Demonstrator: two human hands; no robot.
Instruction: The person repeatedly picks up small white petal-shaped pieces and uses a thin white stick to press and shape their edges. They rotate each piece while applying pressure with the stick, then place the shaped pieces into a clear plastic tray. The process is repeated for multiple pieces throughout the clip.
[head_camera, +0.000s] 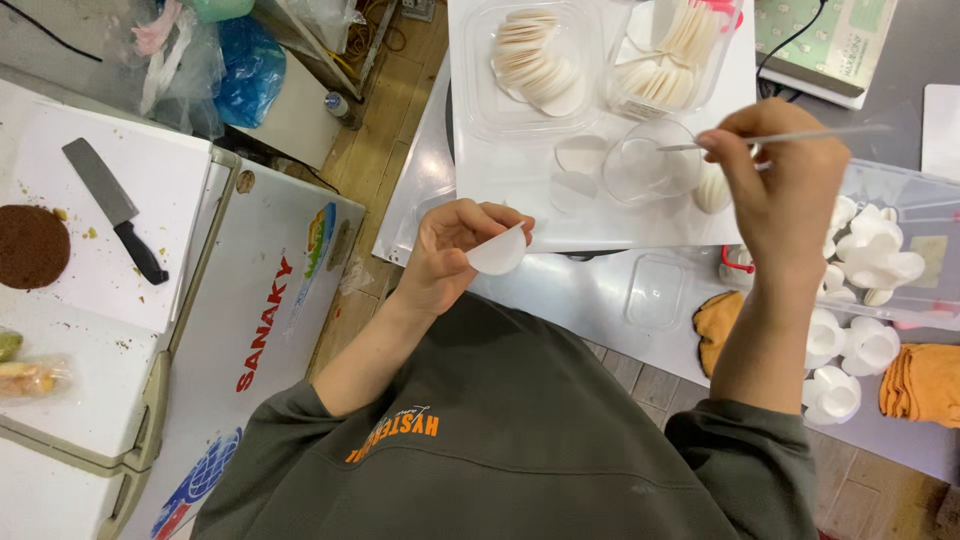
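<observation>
The person's dark green sweatshirt (500, 450) fills the bottom of the view, both sleeves pushed up. From it the left hand (450, 250) rises over the near edge of the white board (520, 200), its thumb and fingers curled and pinching a thin white disc (497, 252), folded into a half-round. The right hand (780, 190) is raised over the board's right edge, fingers pressed together around a thin brush (780, 138) whose tip dips into a small clear bowl (650, 165) on the board.

At the board's far edge stand two clear tubs (480, 90) holding stacks of the same white discs (535, 65); one or two loose discs lie flat just beside the bowl. Past the right edge of the board, finished white flowers (875, 250) sit in a clear tray, with more on the table near orange rounds (925, 380). Well apart, at the left, a knife (115, 210) and a brown cake round (30, 245) lie on a white chest freezer top.

Judged from this, the step in hand looks like loading the brush from the bowl while the folded disc waits. The next move would call for carrying the tip across to the disc without dripping, wetting only the fold's edge, and keeping the left pinch light so the thin piece does not crack or lose its shape.
</observation>
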